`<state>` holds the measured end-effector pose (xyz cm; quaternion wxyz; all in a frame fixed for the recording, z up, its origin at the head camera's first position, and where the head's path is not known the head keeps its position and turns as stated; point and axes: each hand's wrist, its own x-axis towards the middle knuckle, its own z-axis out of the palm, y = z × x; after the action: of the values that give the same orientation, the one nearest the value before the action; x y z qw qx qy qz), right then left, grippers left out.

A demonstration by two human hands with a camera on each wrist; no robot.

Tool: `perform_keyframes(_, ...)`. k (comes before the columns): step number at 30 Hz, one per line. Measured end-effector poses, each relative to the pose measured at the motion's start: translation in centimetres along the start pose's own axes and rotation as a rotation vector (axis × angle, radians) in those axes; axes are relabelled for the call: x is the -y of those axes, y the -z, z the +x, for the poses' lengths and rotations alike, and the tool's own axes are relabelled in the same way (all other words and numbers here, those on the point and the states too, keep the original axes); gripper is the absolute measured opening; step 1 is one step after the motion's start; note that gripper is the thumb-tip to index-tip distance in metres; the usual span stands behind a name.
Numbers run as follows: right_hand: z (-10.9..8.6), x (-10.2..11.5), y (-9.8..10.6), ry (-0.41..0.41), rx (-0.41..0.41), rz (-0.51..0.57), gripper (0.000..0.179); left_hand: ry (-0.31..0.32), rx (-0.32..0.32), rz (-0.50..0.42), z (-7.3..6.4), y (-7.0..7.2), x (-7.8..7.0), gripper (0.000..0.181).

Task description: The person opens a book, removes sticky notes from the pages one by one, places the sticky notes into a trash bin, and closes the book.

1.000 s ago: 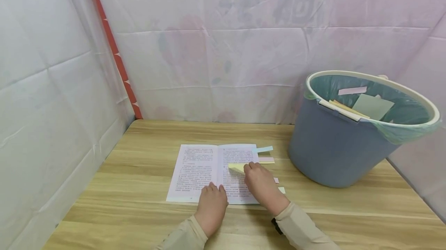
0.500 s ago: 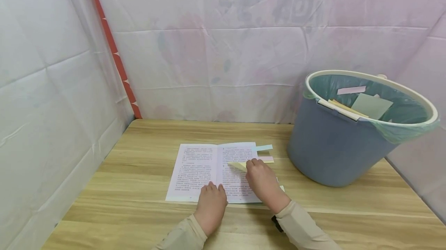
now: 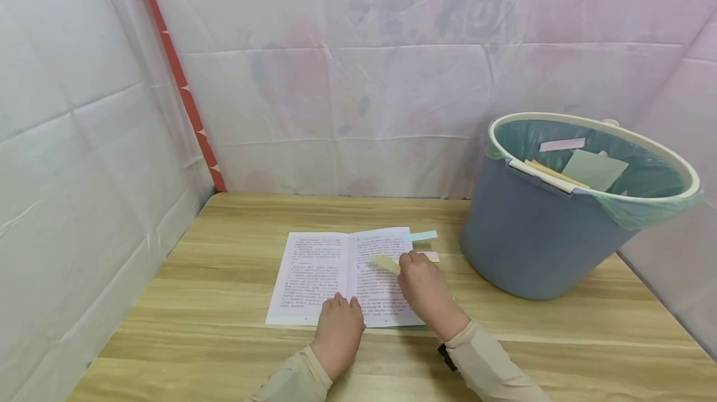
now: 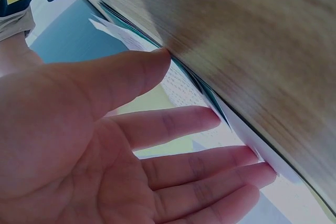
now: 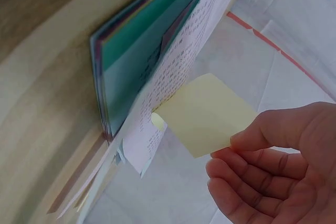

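An open book (image 3: 313, 277) with printed pages lies on the wooden table. My left hand (image 3: 339, 335) rests on it at the lower end of the fold, fingers fairly straight in the left wrist view. Between thumb and forefinger, my right hand (image 3: 427, 293) pinches a yellow sticky note (image 5: 207, 114) at one edge. The note's far edge still touches the right page (image 5: 173, 66), which is lifted off the sheets below. Coloured tabs stick out along the book's right side, among them a light blue one (image 3: 424, 236) and a pink one (image 3: 432, 256); my right hand covers others.
A blue-grey bin (image 3: 521, 240) with a green liner stands right of the book. It holds a pink strip (image 3: 562, 144), a pale green paper (image 3: 595, 169) and yellow pieces. White sheeting (image 3: 347, 91) hangs behind and at both sides of the table (image 3: 196, 302).
My right hand has moved slightly right, drawing the yellow note up at an angle. The right page has risen, so its lower tabs are now mostly hidden. My left hand stays in place.
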<state>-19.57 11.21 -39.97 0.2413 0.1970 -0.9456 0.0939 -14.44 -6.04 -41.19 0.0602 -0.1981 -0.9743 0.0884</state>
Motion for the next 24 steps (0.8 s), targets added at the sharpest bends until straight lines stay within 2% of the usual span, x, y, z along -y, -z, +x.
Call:
perform_keyframes(9,0.1,-0.2,0.36,-0.03,-0.067,0.003,0.018,0.001,0.005,-0.011,0.02,0.11,0.02,0.049)
perform_keyframes(24,0.37,-0.62,0.85,-0.055,-0.092,0.016,0.017,-0.012,0.004,0.004,-0.03,0.18,0.05,0.05)
